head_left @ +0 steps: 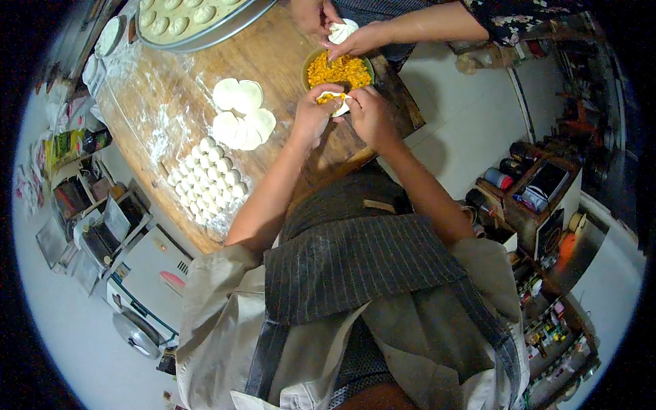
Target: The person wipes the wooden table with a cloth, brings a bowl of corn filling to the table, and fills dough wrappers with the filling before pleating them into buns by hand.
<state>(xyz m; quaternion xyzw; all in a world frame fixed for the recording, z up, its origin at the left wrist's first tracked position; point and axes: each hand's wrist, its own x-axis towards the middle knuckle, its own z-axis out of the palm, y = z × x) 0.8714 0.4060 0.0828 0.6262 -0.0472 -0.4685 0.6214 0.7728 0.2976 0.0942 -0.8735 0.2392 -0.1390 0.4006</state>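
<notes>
Resting in left hand [313, 117], filled wrapper [339, 108], right hand [372, 117] pinching edge

You have a pale, smooth floor [454, 102] at the upper right of the frame. Your wooden cabinet [547, 188] stands at right, dark items on its top. At lower left you see a white appliance [147, 266]; above it, a cluttered shelf [102, 225] beside a pale wall [41, 273].

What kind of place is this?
It looks like a kitchen, maybe a small shop's, where buns are made. A round tray holds pleated buns, and a floury wooden table has little dough lumps and a bowl of orange filling.
</notes>
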